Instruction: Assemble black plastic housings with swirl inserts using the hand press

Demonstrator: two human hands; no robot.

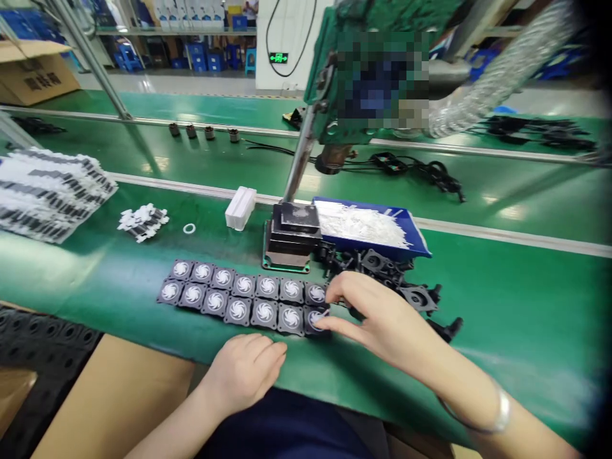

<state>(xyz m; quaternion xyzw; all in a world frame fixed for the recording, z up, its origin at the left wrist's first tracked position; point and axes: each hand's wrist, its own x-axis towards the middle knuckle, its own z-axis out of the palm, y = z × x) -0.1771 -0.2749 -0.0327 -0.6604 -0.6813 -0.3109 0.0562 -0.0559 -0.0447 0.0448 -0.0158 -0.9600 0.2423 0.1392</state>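
Note:
Two rows of black square fan-like parts [238,311] with white swirl centres lie side by side on the green bench. At their right end is my right hand [370,312], thumb and forefinger apart around the edges of the last parts. A pale sliver shows by the thumb; what it is I cannot tell. Below the rows, at the bench's front edge, my left hand [248,370] rests palm down with fingers curled in. Its palm side is hidden. A loose heap of black plastic parts [382,264] lies just beyond my right hand.
Behind the rows stands a green press [329,83] over a black block fixture [294,233]. A blue tray [421,239] holds many white strips. To the left are a white ring [189,228], a small white-and-black cluster [143,222] and a big stack [52,191]. Cardboard [115,395] sits below the edge.

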